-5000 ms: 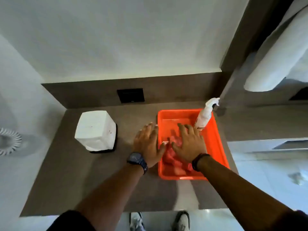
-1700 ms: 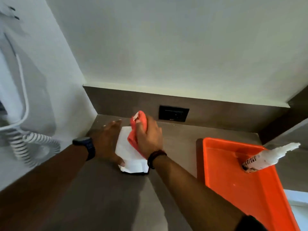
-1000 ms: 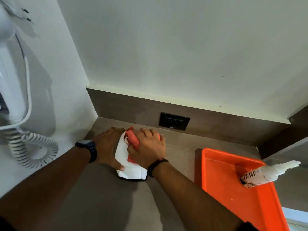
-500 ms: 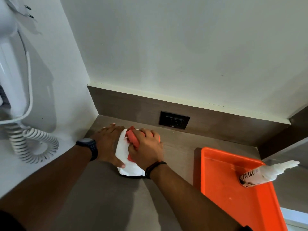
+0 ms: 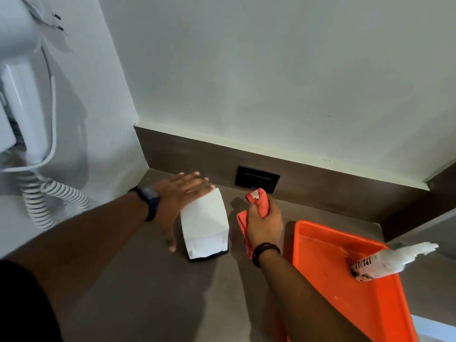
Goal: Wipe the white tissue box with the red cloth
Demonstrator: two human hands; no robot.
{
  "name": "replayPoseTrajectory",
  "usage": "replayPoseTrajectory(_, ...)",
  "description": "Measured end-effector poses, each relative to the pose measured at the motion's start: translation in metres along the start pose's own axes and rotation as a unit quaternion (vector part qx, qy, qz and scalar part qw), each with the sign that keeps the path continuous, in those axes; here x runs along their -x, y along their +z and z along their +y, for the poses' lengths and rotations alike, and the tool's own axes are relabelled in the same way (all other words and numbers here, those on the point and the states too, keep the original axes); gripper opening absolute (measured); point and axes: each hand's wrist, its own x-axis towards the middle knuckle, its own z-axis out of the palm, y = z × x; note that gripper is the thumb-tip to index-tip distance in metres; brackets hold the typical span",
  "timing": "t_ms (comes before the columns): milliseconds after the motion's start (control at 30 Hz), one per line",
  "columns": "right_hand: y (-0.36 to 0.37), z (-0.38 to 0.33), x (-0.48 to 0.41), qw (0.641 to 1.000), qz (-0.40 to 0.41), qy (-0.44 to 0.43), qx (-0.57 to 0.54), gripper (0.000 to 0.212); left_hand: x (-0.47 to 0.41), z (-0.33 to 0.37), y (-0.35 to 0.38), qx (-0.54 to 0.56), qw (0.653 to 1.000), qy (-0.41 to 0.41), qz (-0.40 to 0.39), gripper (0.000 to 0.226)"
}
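The white tissue box (image 5: 203, 225) stands on the brown counter (image 5: 153, 287), on a dark base. My left hand (image 5: 181, 198) lies flat against the box's left side, fingers stretched along its top far edge, thumb down by the counter. My right hand (image 5: 264, 223) is a little to the right of the box, apart from it, closed around the bunched red cloth (image 5: 257, 202). Part of the cloth hangs below my fist toward the counter.
An orange tray (image 5: 333, 299) sits at the right with a white spray bottle (image 5: 385, 260) leaning in it. A black wall socket (image 5: 257, 179) is behind the box. A white wall hair dryer with coiled cord (image 5: 49, 198) hangs at the left.
My right hand with the red cloth has come off the top of the box and moved to its right. My left hand still rests on the box's left side.
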Motion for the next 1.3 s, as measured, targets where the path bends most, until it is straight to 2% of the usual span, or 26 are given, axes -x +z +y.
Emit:
replayPoseTrajectory(100,-0.011,0.005,-0.001,0.999,0.015,0.02,-0.025,0.038,-0.029,0.017,-0.017,-0.133,0.984,0.122,-0.012,0.117)
replayPoseTrajectory(133,-0.014,0.006,-0.001,0.999,0.018,0.019,-0.029,0.038,-0.035,0.024,-0.019,-0.143,0.979,0.145,-0.001,0.106)
replayPoseTrajectory(200,-0.02,0.008,-0.002,0.999,0.018,0.021,-0.03,0.038,-0.038,0.034,-0.018,-0.13,0.98,0.148,0.039,0.099)
replayPoseTrajectory(233,-0.022,0.009,-0.004,0.999,0.019,0.023,-0.033,0.039,-0.037,0.038,-0.016,-0.105,0.986,0.117,0.055,0.099)
replayPoseTrajectory(300,-0.027,0.01,-0.007,0.998,0.028,0.023,-0.047,0.041,-0.032,0.049,-0.01,-0.028,0.996,-0.019,0.087,0.1)
replayPoseTrajectory(367,-0.03,0.011,-0.008,0.997,0.036,0.026,-0.061,0.039,-0.031,0.066,-0.003,0.064,0.969,-0.188,0.145,0.091)
replayPoseTrajectory(433,-0.031,0.012,-0.009,0.996,0.043,0.032,-0.078,0.033,-0.034,0.076,-0.004,0.122,0.929,-0.292,0.189,0.072)
replayPoseTrajectory(467,-0.031,0.013,-0.009,0.995,0.044,0.035,-0.086,0.03,-0.035,0.077,-0.008,0.137,0.919,-0.322,0.183,0.06)
replayPoseTrajectory(533,-0.029,0.016,-0.009,0.993,0.042,0.043,-0.102,0.029,-0.036,0.071,-0.014,0.168,0.914,-0.346,0.126,0.056)
replayPoseTrajectory(567,-0.029,0.018,-0.009,0.992,0.042,0.048,-0.109,0.029,-0.035,0.066,-0.015,0.192,0.911,-0.353,0.09,0.065)
replayPoseTrajectory(633,-0.027,0.023,-0.006,0.99,0.042,0.062,-0.118,0.029,-0.034,0.055,-0.016,0.247,0.899,-0.362,0.025,0.101)
replayPoseTrajectory(667,-0.025,0.024,-0.004,0.989,0.043,0.072,-0.125,0.028,-0.032,0.049,-0.017,0.24,0.907,-0.346,0.013,0.122)
replayPoseTrajectory(733,-0.022,0.027,0.003,0.984,0.04,0.09,-0.145,0.026,-0.031,0.038,-0.014,0.134,0.962,-0.238,0.002,0.148)
replayPoseTrajectory(767,-0.019,0.027,0.008,0.982,0.031,0.097,-0.159,0.028,-0.031,0.033,-0.011,0.08,0.984,-0.161,-0.002,0.153)
replayPoseTrajectory(833,-0.009,0.024,0.018,0.976,0.003,0.105,-0.189,0.03,-0.03,0.022,-0.002,0.017,0.998,-0.06,-0.013,0.157)
replayPoseTrajectory(933,0.01,0.019,0.031,0.963,-0.049,0.109,-0.242,0.033,-0.032,0.016,0.015,-0.045,0.999,-0.016,0.0,0.155)
replayPoseTrajectory(1067,0.046,0.018,0.047,0.965,-0.122,0.078,-0.216,0.029,-0.03,0.02,0.025,-0.055,0.993,0.033,0.096,0.14)
replayPoseTrajectory(1167,0.072,0.018,0.058,0.963,-0.15,0.107,-0.196,0.055,-0.031,0.016,0.028,-0.056,0.992,0.038,0.109,0.136)
replayPoseTrajectory(1233,0.084,0.018,0.061,0.963,-0.115,0.126,-0.21,0.071,-0.033,0.016,0.029,-0.05,0.991,0.038,0.12,0.133)
replayPoseTrajectory(1300,0.09,0.018,0.063,0.948,-0.096,0.149,-0.266,0.085,-0.036,0.015,0.03,-0.043,0.989,0.047,0.131,0.13)
